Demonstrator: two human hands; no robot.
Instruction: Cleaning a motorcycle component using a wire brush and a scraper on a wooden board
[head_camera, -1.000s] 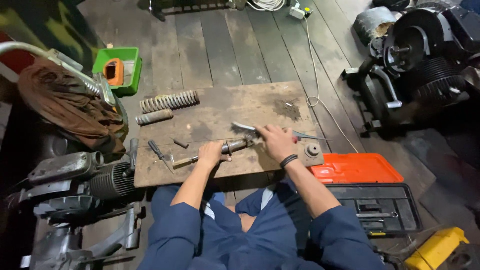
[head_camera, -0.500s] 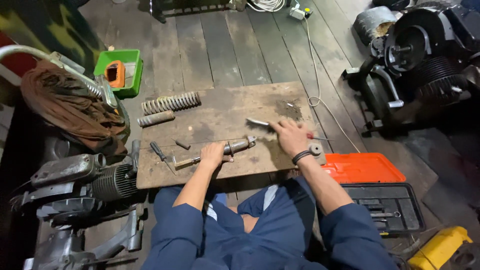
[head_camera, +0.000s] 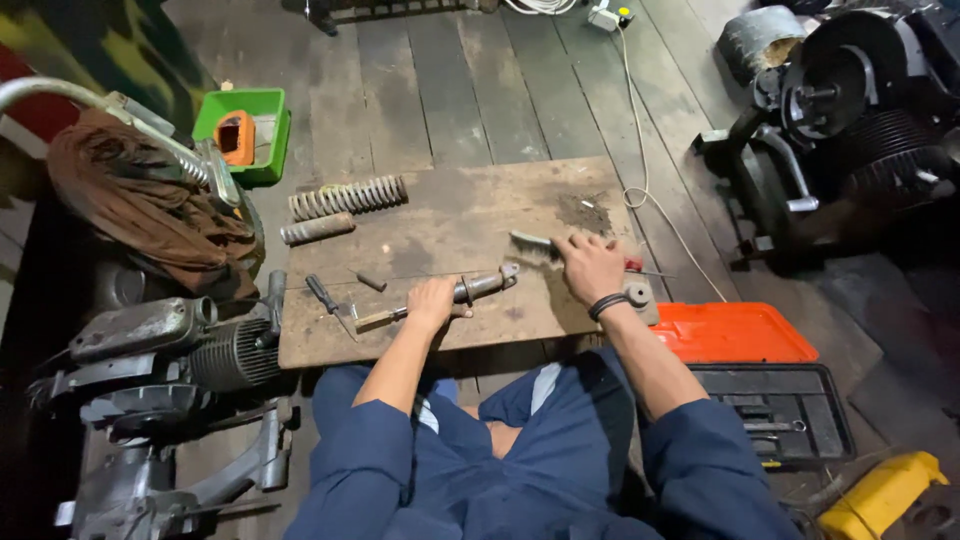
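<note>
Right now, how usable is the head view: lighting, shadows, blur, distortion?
Head view: light falls unevenly, brightest on the wooden board and floor planks, while the left edge and the right corner behind the engine sink into shadow; the left hand and right hand read clearly, slightly soft; wide-angle bending shows at the edges; no strong glare.
</note>
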